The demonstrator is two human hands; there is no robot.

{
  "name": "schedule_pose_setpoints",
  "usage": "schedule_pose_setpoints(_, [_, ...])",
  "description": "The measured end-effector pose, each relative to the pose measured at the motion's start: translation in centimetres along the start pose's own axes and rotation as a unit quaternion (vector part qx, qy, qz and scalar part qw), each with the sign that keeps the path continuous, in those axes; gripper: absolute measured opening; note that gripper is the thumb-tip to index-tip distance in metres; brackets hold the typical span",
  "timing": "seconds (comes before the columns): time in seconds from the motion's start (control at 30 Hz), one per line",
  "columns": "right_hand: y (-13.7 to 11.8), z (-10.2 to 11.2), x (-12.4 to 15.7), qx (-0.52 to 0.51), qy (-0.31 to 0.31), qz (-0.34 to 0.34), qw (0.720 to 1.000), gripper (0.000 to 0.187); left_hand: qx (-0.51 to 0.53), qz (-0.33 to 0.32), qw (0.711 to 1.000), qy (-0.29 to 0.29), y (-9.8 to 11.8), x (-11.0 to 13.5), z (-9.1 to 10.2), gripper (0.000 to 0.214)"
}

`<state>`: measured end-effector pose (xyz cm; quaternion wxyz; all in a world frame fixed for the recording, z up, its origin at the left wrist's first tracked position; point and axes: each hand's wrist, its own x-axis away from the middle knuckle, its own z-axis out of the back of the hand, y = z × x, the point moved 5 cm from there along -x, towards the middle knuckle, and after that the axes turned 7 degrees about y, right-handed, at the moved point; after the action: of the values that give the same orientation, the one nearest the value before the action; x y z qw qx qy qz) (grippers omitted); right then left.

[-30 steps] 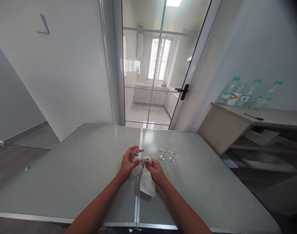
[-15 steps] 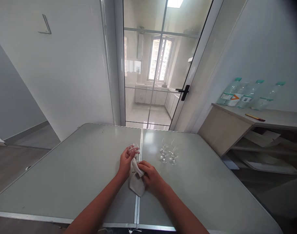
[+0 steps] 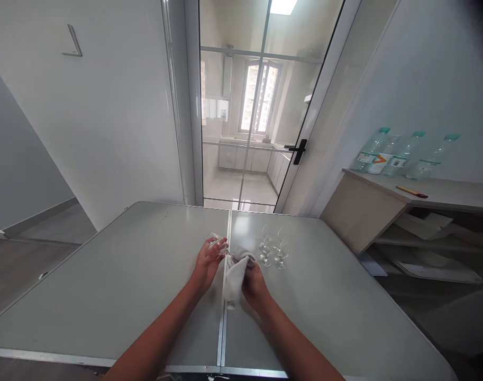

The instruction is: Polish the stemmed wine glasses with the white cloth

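Observation:
Over the table's middle seam, my left hand (image 3: 208,260) is closed around the bowl of a clear stemmed glass (image 3: 215,241), which tilts to the left. My right hand (image 3: 256,283) grips a whitish cloth (image 3: 236,275) that is bunched about the foot end of this glass. The foot itself is hidden by the cloth, and part of the cloth hangs down toward the table. Just right of the cloth stand several more clear stemmed glasses (image 3: 265,258), upright and close together.
The grey folding table (image 3: 146,296) has a metal seam and edge. At the right stands a shelf unit (image 3: 364,206) with several green-capped plastic bottles (image 3: 398,159) and a brush-like stick (image 3: 411,191) on top. Behind the table is a glazed door (image 3: 241,180) with a black handle (image 3: 300,152).
The glass has tipped from nearly upright to leaning left. My right hand and the cloth have moved up and right, and the cloth now covers the glass's foot end.

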<state>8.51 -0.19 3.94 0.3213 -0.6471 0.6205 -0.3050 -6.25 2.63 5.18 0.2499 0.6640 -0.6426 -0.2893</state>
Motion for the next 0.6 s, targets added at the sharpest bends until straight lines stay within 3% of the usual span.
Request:
schedule_pose_setpoints(0.1, [0.3, 0.3, -0.8, -0.085, -0.013, -0.067, 0.994, 0.032, -0.019, -0.027, 0.999, -0.018, 0.2, 0.2, -0.4, 0.049])
schedule_pose_setpoints(0.23, [0.7, 0.3, -1.1, -0.098, -0.079, -0.117, 0.985, 0.034, -0.049, -0.068, 0.996, -0.021, 1.1, 0.4, -0.6, 0.056])
schedule_pose_setpoints(0.37, [1.3, 0.8, -1.0, -0.082, -0.088, -0.140, 0.983, 0.037, -0.059, -0.026, 0.997, -0.052, 1.0, 0.3, -0.7, 0.059])
schedule_pose_setpoints(0.47, [1.2, 1.7, -1.0, -0.047, -0.063, -0.096, 0.992, 0.038, -0.045, 0.015, 0.996, -0.071, 0.5, 0.5, -0.9, 0.060])
schedule_pose_setpoints(0.6, [0.1, 3.3, -1.5, 0.054, 0.031, 0.048, 0.997, 0.036, -0.067, 0.018, 0.996, -0.059, 0.1, 0.6, -0.9, 0.055])
